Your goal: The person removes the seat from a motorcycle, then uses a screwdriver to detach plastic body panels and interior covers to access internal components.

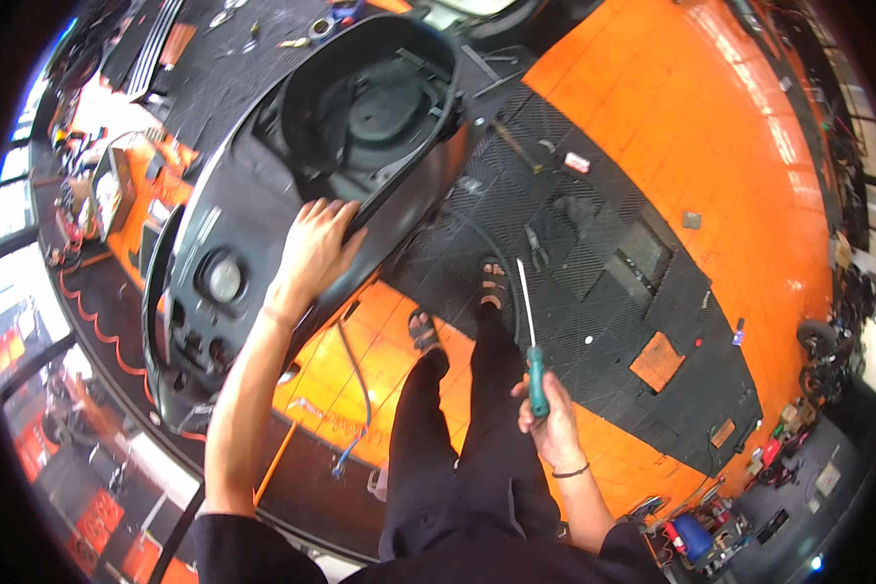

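A dark scooter body (253, 185) stands on my left, with an open black storage compartment (355, 78) at its top. My left hand (318, 243) lies over the near rim of that compartment, its fingers curled around the edge. Between the fingers of my right hand (552, 428) is a screwdriver (536, 380) with a green handle; its long metal shaft points up and away from me, apart from the scooter. Below the left forearm, the scooter's panel has round openings, one of them holding a silver cap (225, 279).
Pliers (536, 247) lie on the black ribbed floor mat (613, 321) ahead of my feet. Around it spreads an orange tiled floor (691, 107). A cable (358, 370) hangs beside the scooter. Tools and boxes (711, 535) stand at the lower right.
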